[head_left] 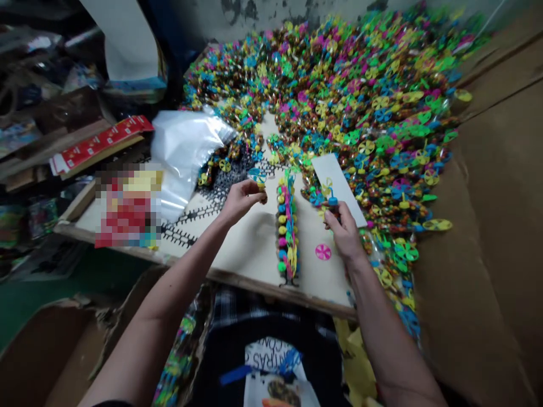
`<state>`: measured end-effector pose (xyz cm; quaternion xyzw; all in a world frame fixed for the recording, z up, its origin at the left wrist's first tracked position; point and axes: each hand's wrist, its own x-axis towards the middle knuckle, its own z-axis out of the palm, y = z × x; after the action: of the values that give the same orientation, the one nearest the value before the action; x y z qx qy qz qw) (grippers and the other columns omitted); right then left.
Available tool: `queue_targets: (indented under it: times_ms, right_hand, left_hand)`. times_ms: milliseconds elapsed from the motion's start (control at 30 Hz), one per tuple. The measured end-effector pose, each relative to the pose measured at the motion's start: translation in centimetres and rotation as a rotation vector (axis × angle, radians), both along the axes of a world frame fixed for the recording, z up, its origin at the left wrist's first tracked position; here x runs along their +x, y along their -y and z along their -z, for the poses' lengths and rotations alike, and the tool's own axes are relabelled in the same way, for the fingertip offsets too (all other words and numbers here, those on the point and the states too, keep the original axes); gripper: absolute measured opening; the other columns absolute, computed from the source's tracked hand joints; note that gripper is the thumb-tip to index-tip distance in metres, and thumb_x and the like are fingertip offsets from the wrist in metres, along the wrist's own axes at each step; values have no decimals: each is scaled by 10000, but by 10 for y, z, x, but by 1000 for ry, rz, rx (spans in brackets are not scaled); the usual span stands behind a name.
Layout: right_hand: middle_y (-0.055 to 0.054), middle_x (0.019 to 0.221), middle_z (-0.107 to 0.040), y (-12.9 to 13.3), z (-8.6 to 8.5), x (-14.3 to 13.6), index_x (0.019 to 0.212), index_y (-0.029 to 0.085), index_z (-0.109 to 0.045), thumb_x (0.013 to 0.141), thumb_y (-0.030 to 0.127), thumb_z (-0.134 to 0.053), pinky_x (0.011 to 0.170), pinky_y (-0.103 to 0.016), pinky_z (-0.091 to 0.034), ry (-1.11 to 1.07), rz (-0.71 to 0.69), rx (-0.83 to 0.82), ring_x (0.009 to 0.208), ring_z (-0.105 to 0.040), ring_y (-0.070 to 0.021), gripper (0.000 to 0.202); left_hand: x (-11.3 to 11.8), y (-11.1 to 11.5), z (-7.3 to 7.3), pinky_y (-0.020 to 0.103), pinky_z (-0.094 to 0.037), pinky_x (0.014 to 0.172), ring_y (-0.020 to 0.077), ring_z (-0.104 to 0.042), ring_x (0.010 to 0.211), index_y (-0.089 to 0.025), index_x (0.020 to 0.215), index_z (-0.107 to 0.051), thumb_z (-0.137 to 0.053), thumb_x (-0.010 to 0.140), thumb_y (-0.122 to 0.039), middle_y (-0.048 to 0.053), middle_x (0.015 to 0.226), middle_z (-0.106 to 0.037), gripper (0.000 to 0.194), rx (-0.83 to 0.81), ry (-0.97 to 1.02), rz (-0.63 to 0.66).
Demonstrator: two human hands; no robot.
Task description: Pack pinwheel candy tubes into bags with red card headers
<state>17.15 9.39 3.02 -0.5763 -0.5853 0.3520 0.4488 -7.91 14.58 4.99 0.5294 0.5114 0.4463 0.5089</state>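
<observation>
My left hand is closed in a pinch on a small fan-topped bottle, whose blue fan and yellow cap show above the fingers. My right hand grips another such bottle with a blue cap and a yellow fan; its body is mostly hidden by the fingers. Between the hands, a row of fan-topped bottles runs lengthwise on the board, their round coloured ends facing left. Black prongs of a plastic strip stick out at its near end. A loose pink fan wheel lies beside my right hand.
A big heap of fan-topped bottles covers the back and right. Clear plastic bags, black toothed strips and a white card lie on the pale board. Cardboard stands at right; an open carton is lower left.
</observation>
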Motion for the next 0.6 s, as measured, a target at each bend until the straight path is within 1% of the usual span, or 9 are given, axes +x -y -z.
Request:
queue_targets:
  times_ms: [67, 133, 200, 267, 333, 400, 500, 600]
  right_hand:
    - [-23, 890, -539, 42, 10, 2, 1028, 229, -485, 805, 419, -536, 697, -289, -466, -5, 66, 0, 797, -533, -167, 297]
    - [-25, 911, -534, 77, 20, 2, 1039, 233, -462, 814, 423, -551, 738, -302, -472, -32, 107, -9, 820, -542, -166, 308]
    - [-19, 880, -533, 104, 29, 1, 998, 231, -475, 830, 429, -542, 740, -304, -479, -68, 93, -27, 790, -551, -158, 268]
    - [-22, 873, -538, 122, 34, -2, 952, 227, -516, 822, 434, -556, 747, -306, -484, -79, 52, -21, 796, -558, -159, 248]
    - [-37, 907, -548, 132, 36, -7, 920, 227, -574, 797, 431, -590, 767, -310, -487, -74, 22, 3, 851, -565, -170, 240]
    - [-44, 927, -556, 137, 37, -14, 904, 231, -624, 777, 416, -617, 773, -311, -489, -76, -1, 4, 876, -570, -175, 225]
    - [-31, 886, -587, 140, 36, -25, 893, 232, -655, 752, 398, -640, 735, -302, -493, -112, -33, -39, 802, -583, -162, 218]
    - [-12, 833, -627, 141, 36, -35, 881, 213, -643, 722, 389, -668, 733, -294, -483, -152, -37, -88, 761, -590, -156, 238]
  left_hand:
    - [-2, 45, 6, 278, -511, 676, 139, -627, 670, -151, 716, -609, -675, 649, -239, 18, 711, -661, 129, 25, -29, -53]
    - [-2, 85, 17, 281, -514, 728, 147, -633, 763, -163, 763, -610, -667, 678, -272, 31, 812, -672, 149, 47, -75, -91]
    - [0, 118, 29, 280, -509, 768, 154, -631, 836, -173, 782, -602, -664, 695, -288, 44, 882, -678, 157, 75, -117, -118]
    - [7, 142, 40, 269, -503, 764, 153, -627, 848, -179, 768, -592, -661, 704, -287, 39, 879, -678, 144, 98, -164, -145]
    - [17, 159, 47, 255, -497, 728, 142, -623, 805, -183, 752, -587, -652, 714, -271, 21, 826, -669, 115, 111, -200, -171]
    - [28, 171, 50, 247, -488, 703, 133, -611, 764, -187, 747, -588, -640, 720, -241, 7, 786, -653, 79, 126, -227, -179]
    - [42, 184, 53, 247, -473, 686, 129, -591, 735, -190, 734, -586, -623, 719, -191, 2, 763, -631, 40, 157, -246, -163]
    - [51, 190, 55, 245, -460, 668, 133, -579, 735, -192, 719, -576, -619, 707, -156, 6, 768, -620, 57, 180, -233, -143]
